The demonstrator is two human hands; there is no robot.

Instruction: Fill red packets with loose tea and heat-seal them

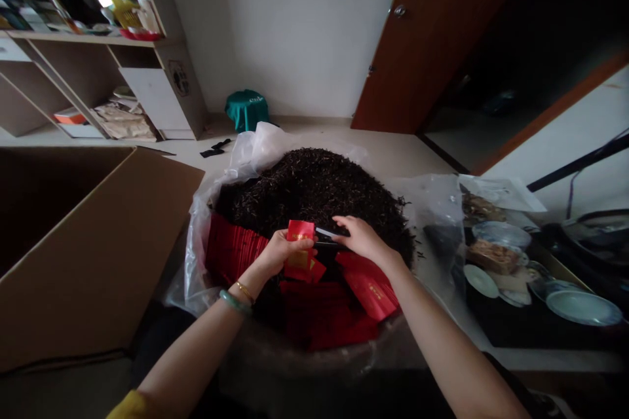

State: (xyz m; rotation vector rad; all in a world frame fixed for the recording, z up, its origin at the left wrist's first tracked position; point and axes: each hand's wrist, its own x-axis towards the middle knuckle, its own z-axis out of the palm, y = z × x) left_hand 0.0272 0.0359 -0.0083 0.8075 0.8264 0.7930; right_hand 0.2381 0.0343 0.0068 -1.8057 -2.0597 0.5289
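Left grip closed on upright red rectangular paper packet, long axis vertical, just beside thin black-and-silver strip at right grip, closure unclear; loose black tea leaves beyond, in white plastic liner.

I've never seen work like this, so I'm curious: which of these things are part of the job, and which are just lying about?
Part of the job:
left hand, holding a red packet
right hand
more red packets
dark loose tea
plastic bag

Lying about:
cardboard box
green cloth
plates
shelves
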